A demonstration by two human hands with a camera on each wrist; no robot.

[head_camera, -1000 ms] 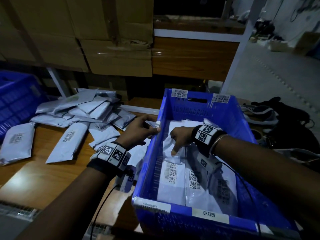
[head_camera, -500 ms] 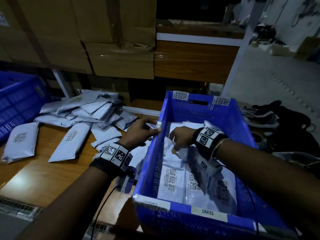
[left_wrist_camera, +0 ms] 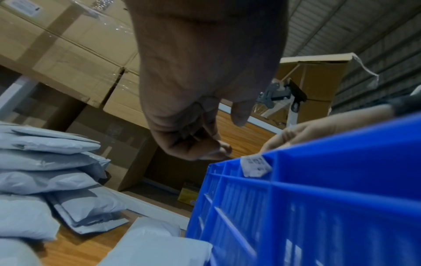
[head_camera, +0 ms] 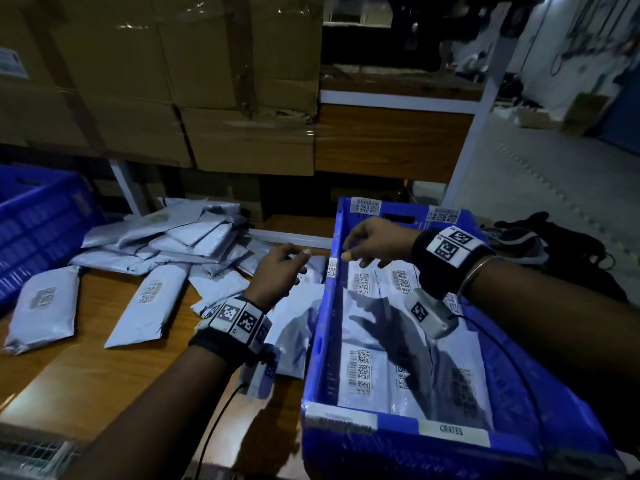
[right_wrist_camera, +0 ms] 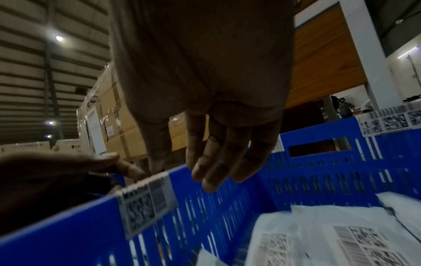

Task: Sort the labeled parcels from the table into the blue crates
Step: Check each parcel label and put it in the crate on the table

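Both my grips empty, fingers relaxed: left hand (head_camera: 282,268) beside blue crate (head_camera: 322,341) wall, right hand (head_camera: 375,242) above parcels (head_camera: 363,372) inside

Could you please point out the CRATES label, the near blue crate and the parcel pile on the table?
CRATES label (head_camera: 451,429), head view, its printed middle.
Near blue crate (head_camera: 408,455), head view, front wall.
Parcel pile (head_camera: 194,233), head view, upper parcel.

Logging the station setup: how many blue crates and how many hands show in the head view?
Crates: 2, right crate, left crate
Hands: 2, left hand, right hand
Total: 4
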